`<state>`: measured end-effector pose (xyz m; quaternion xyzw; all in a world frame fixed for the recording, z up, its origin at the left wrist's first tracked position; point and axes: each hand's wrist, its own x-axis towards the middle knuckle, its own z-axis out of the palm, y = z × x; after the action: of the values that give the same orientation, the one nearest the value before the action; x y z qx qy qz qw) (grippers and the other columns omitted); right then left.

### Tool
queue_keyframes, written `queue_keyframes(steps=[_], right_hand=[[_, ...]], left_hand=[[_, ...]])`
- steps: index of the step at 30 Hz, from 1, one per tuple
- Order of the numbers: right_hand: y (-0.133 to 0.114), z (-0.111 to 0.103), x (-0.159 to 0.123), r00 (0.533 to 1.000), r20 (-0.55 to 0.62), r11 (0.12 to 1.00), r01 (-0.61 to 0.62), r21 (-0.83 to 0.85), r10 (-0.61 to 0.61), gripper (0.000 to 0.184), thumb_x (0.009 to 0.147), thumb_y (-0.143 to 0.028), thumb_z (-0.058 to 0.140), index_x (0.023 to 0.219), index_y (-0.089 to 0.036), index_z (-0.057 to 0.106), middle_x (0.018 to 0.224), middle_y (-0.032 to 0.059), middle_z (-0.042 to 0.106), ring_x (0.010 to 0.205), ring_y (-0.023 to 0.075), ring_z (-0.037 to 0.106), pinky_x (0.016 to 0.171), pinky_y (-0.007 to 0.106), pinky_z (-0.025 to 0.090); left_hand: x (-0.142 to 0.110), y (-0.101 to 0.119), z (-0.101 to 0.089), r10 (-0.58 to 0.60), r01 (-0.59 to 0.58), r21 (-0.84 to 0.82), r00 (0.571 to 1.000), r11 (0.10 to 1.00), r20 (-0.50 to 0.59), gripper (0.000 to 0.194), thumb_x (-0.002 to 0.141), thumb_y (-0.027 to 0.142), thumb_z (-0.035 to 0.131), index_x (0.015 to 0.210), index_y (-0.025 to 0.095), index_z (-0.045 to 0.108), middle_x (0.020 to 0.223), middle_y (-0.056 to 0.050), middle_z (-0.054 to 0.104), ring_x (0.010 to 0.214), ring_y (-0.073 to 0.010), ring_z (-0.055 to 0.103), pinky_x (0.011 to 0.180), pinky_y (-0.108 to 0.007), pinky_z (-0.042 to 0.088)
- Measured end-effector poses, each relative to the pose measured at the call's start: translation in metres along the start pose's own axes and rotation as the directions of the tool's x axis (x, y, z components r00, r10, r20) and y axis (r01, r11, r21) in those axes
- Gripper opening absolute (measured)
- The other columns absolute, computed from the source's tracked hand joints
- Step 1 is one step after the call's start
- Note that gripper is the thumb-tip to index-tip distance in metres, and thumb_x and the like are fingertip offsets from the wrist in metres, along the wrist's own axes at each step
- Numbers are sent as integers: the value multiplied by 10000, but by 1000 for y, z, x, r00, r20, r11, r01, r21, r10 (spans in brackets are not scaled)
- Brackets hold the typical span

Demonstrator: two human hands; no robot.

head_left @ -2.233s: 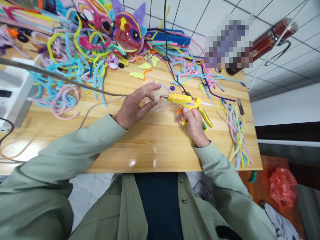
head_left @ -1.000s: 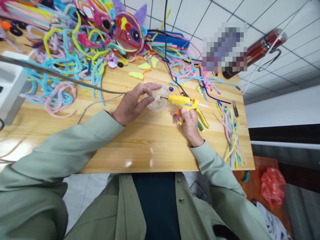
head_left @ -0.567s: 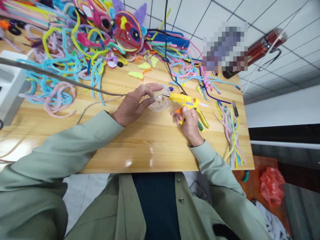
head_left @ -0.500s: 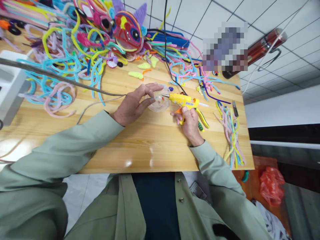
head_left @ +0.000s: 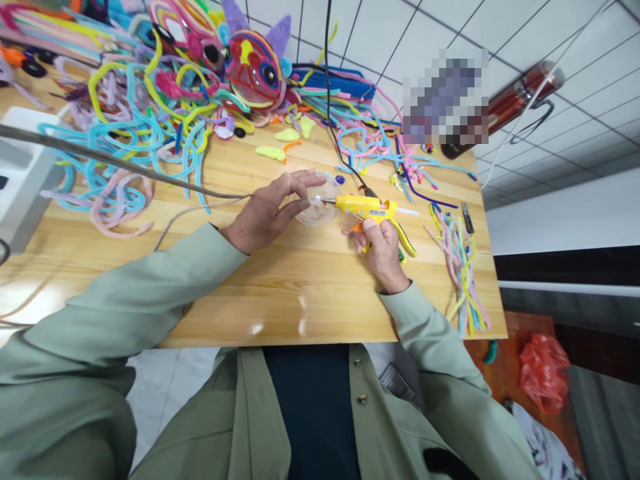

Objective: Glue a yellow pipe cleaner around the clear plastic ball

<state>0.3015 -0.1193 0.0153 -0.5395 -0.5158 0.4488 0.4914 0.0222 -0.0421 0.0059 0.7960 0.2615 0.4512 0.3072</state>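
Note:
My left hand [head_left: 270,212] is curled at the left edge of a clear round plastic piece [head_left: 319,215], with thumb and fingers closed on it. The piece rests low over the wooden table. In my right hand [head_left: 383,247] is a yellow hot glue gun [head_left: 363,205], with fingers around its grip near the orange trigger. Its metal nozzle points left, over the clear piece and close to my left thumb. A translucent glue stick [head_left: 409,212] sticks out of the gun's back. Pliers with yellow-green handles [head_left: 406,239] lie partly hidden behind the gun and hand.
Tangled pipe cleaners [head_left: 120,127] and a colourful big-eyed figure [head_left: 255,70] fill the back left. A pipe-cleaner bundle [head_left: 463,273] and a small cutter [head_left: 467,218] lie right. A red flask [head_left: 525,97] stands behind. The black cord [head_left: 330,100] runs down to the gun.
The glue gun has shifted slightly left and its nozzle has dipped, so the tip is now nearer my left thumb over the clear piece. My left hand has hardly moved.

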Motion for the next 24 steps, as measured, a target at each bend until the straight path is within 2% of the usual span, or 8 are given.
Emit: queue_keyframes(steps=[8,13,18,24], right_hand=[[0,2,3,999,-40,998,1,64,2,781,897,-950,826,611,-287,530,519,-91,454,491,124,480,914,478,755],[-1,0,1,1000,-14,1000,3,29,-3,779,920,-956,791,608,-290,534,507,-84,473,499,131,476,920,473,752],[0,-2,1,1000,-16,1000,2,-19,-2,802,906,-995,759,578,-300,532,489,-66,484,495,142,484,921,454,745],[2,-4,-1,999,-12,999,29,-35,-30,780,937,-962,758,591,-293,555,493,-68,483,492,140,479,877,442,741]], left_hand=[[1,4,2,33,-33,-33,999,999,17,238,1257,503,589,1175,294,670,1611,-122,815,1663,-284,680,1443,-571,548],[1,3,1,-17,18,-19,1000,1000,18,318,1256,572,563,1158,293,680,1636,-121,800,1665,-281,678,1457,-582,537],[2,5,1,-18,19,-31,999,999,27,375,1255,628,557,1143,289,672,1655,-122,787,1662,-293,681,1454,-587,546],[4,6,-1,-15,16,-20,1000,1000,28,390,1253,644,570,1124,283,642,1651,-122,790,1650,-307,693,1430,-591,574]])
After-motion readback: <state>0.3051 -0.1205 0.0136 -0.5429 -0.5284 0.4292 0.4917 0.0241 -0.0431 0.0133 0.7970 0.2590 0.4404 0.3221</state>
